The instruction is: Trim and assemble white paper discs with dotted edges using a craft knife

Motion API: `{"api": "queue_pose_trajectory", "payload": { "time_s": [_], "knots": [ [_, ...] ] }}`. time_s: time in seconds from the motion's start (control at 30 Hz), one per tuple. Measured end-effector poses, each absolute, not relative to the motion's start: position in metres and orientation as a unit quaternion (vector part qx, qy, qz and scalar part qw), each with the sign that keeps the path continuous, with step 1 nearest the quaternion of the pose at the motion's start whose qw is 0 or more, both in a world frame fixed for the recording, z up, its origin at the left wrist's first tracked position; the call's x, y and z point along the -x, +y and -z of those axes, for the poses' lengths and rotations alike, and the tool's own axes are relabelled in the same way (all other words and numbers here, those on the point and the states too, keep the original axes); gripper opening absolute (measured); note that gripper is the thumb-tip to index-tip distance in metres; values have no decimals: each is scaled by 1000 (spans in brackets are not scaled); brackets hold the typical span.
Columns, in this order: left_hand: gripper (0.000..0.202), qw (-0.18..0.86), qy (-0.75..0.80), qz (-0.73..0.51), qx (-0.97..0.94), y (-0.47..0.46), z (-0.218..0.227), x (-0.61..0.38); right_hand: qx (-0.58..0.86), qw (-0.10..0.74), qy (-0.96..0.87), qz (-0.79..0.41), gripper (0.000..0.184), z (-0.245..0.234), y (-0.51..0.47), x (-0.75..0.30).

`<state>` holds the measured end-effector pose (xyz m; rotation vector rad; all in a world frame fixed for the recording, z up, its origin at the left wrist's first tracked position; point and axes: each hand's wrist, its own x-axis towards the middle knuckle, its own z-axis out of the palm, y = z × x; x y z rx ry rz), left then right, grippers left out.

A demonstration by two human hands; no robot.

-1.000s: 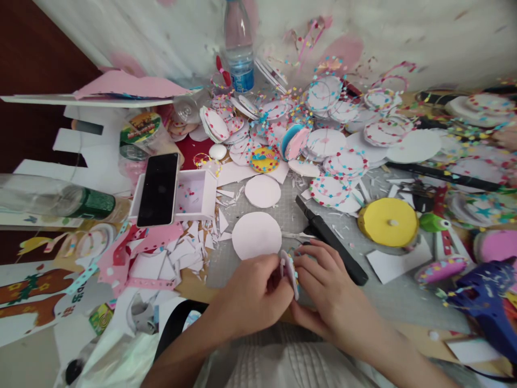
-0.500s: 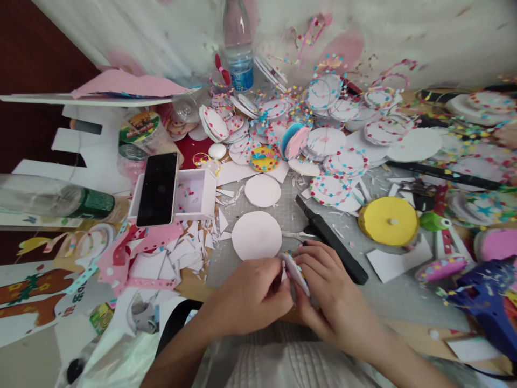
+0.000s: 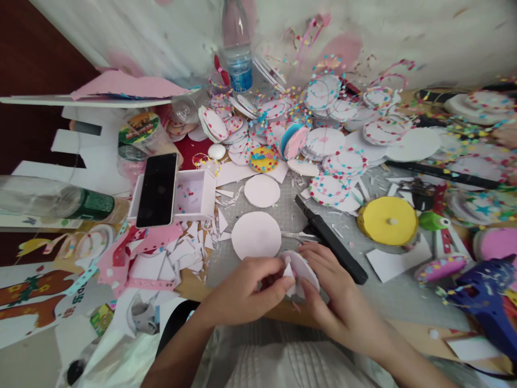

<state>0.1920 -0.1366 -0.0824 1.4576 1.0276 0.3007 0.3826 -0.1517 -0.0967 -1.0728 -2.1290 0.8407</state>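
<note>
Both hands meet at the table's near edge on one small white paper disc [image 3: 302,268] with coloured bits along its rim. My left hand [image 3: 246,291] pinches the disc's left side with thumb and fingertips. My right hand [image 3: 331,291] cups the disc from the right and below, fingers curled round it. The disc lies tilted, its white face turned up toward me. Just beyond the hands a plain pale pink paper circle [image 3: 256,235] lies flat on the grey cutting mat [image 3: 388,296], with a smaller paper circle [image 3: 262,191] behind it.
A black utility knife [image 3: 329,240] lies slanted right of the hands. A phone [image 3: 157,188] rests on a small white box [image 3: 197,194]. Paper scraps [image 3: 177,253] lie left, a yellow disc [image 3: 388,221] and blue glue gun [image 3: 484,304] right, several decorated discs [image 3: 335,161] and a water bottle [image 3: 238,48] behind.
The disc has turned from edge-on and upright to tilted with its white face up. My right hand has slid under and round it; my left hand moved slightly right.
</note>
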Motion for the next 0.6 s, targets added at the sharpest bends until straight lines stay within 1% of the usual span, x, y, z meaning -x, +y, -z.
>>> {"api": "queue_pose_trajectory", "payload": {
  "time_s": [0.17,0.43,0.6],
  "knots": [
    [29,658,442,-128,-596,-137,83,-190,406,299,-796,-335,14,97,-151,-383],
    [34,678,453,-152,-558,-139,90,-190,404,304,-786,-355,16,98,-152,-380],
    [33,692,451,-147,-544,-137,90,-189,408,308,-779,-362,13,101,-154,-378]
  ]
}}
